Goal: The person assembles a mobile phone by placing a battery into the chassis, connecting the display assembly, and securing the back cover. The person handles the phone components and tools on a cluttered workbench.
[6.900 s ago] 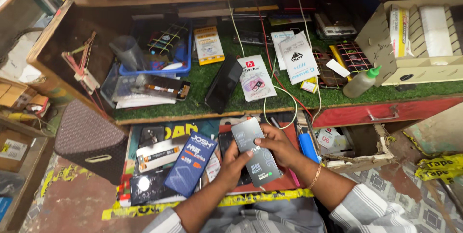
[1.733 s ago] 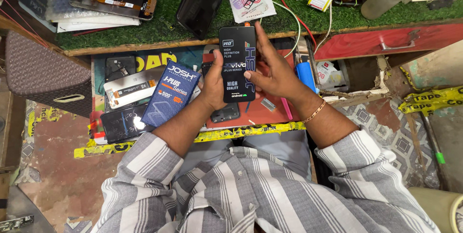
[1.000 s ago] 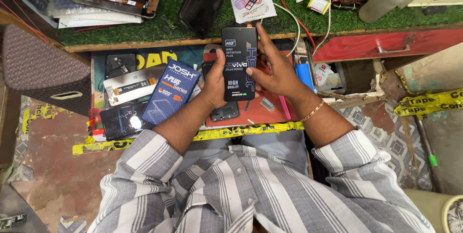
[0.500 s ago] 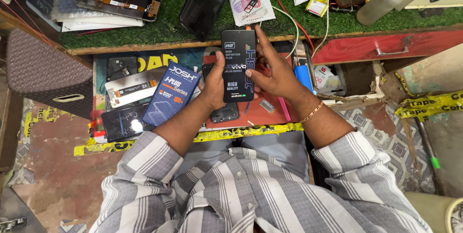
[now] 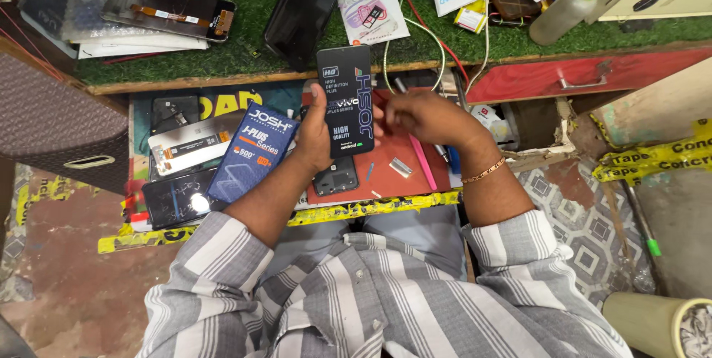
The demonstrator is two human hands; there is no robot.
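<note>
My left hand (image 5: 315, 136) grips a flat black phone-screen package (image 5: 344, 98) by its left edge and holds it upright over the red work mat (image 5: 415, 184). My right hand (image 5: 426, 117) hovers just right of the package with its fingers curled and apart, holding nothing that I can see. Under the package lies a dark opened phone body (image 5: 335, 176). A blue screen box (image 5: 252, 152) leans by my left wrist.
A green-topped bench (image 5: 245, 54) carries a loose display panel (image 5: 169, 17), a black phone (image 5: 302, 8), white packets, cables and a green-capped squeeze bottle (image 5: 567, 10). A red drawer (image 5: 586, 76) sits right. More screens (image 5: 185, 147) lie left, beside a dark woven box (image 5: 59, 124).
My right hand has let go of the package's right edge and drawn slightly away. The left hand alone keeps hold of it. Much earlier both hands held a lighter part.
</note>
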